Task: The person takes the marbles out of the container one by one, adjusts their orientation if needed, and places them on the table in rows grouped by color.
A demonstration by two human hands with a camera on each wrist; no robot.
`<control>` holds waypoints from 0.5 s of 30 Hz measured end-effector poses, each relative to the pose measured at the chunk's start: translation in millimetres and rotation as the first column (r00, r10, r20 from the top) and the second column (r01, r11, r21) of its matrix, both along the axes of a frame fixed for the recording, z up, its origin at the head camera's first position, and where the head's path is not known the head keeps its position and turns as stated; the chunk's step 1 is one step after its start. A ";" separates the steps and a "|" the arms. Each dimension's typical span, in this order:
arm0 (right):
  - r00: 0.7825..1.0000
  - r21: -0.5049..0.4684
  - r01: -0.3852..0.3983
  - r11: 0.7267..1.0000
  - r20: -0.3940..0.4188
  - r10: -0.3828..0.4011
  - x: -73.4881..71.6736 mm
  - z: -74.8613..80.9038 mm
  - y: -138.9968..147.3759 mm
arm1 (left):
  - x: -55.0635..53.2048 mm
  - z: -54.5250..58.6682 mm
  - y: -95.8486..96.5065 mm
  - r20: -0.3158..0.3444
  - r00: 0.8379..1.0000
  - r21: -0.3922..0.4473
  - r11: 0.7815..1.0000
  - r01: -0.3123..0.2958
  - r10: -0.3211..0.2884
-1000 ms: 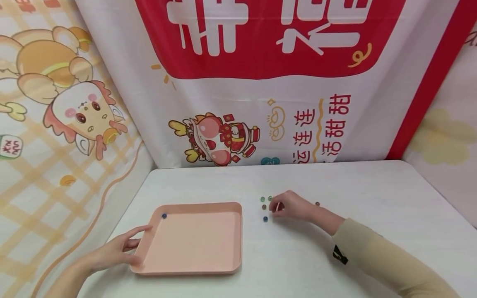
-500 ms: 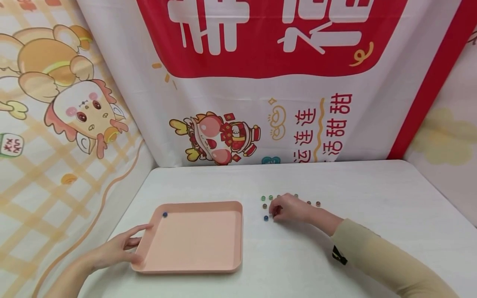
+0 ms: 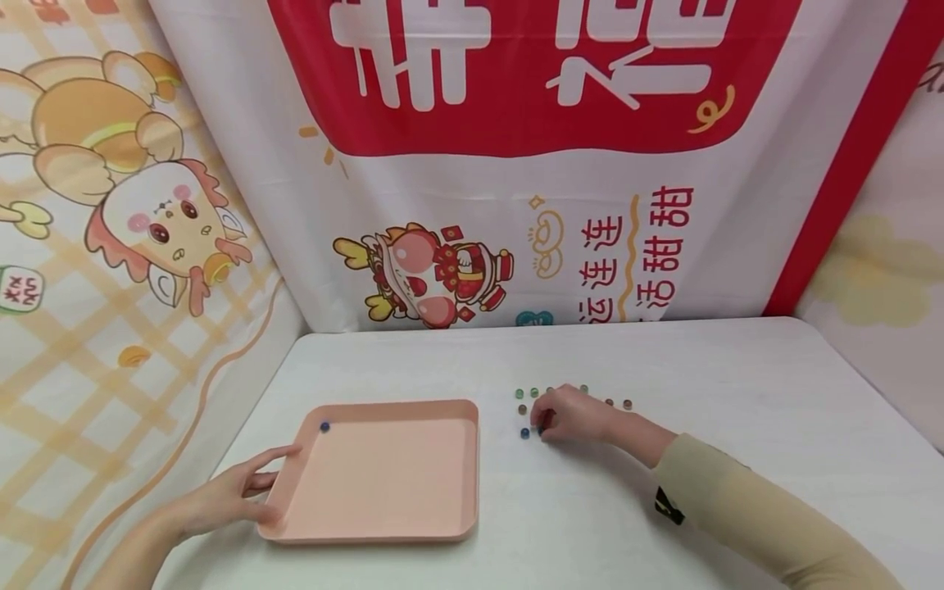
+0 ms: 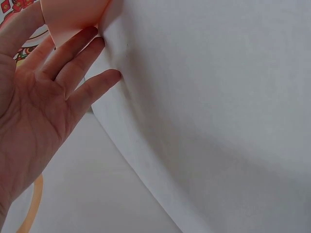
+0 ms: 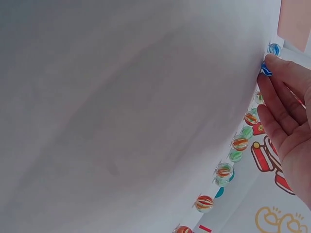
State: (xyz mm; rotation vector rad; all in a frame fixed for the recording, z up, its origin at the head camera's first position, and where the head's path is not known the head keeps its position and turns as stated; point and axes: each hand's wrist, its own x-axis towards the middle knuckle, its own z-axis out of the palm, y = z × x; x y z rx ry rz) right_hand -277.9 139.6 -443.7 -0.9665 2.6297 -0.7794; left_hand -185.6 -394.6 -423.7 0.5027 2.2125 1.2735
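A shallow pink tray lies on the left part of the table with one dark blue marble in its far left corner. My left hand is at the tray's left side, thumb and index finger over the rim. In the left wrist view its other fingers reach out relaxed beside the tray wall. To the tray's right, my right hand pinches a blue swirled glass marble between thumb and fingertips, low at the tabletop. Another blue marble sits just left of those fingertips.
Several glass marbles stand in rows behind and beside the right hand, including a green one, an amber one and a reddish one. The white table meets a printed cloth backdrop at its far edge.
My right hand's fingertips have drawn together and shifted slightly at the blue marbles. The second blue marble now shows at the fingertips. My left hand and the tray stay put.
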 end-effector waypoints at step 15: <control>0.999 -0.116 0.028 0.993 -0.036 -0.033 -6.5 51.8 -7.7 | -0.5 -2.3 -1.4 -0.007 1.000 0.006 1.000 0.011 -0.011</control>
